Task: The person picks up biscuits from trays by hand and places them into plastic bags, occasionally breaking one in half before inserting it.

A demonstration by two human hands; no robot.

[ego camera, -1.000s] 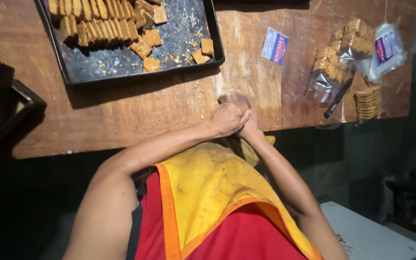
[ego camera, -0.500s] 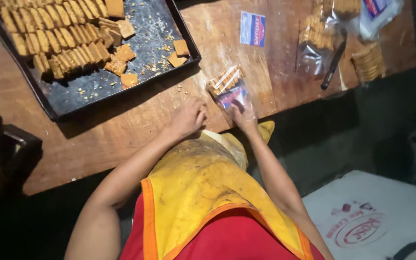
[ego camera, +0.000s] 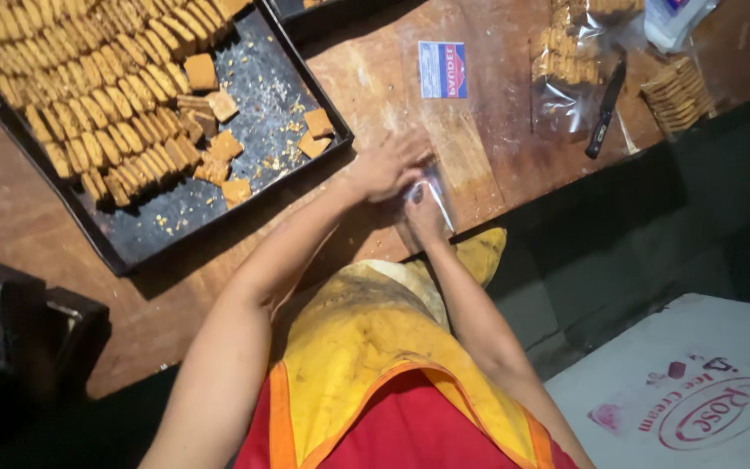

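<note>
A worn wooden table (ego camera: 496, 165) runs across the view. Its left half is blocked by a large dark baking tray (ego camera: 258, 95) packed with rows of brown biscuits (ego camera: 88, 95), loose pieces scattered on its bare right end. Just right of the tray's corner, the left hand (ego camera: 385, 167) and right hand (ego camera: 425, 213) sit close together on a clear plastic bag (ego camera: 438, 198) near the table's front edge. Beyond them a strip of bare wood lies open, holding only a small blue and red label (ego camera: 443, 69). Farther right, a filled biscuit bag (ego camera: 566, 65), a black-handled knife (ego camera: 605, 111) and a loose biscuit stack (ego camera: 677, 94) crowd the far corner.
</note>
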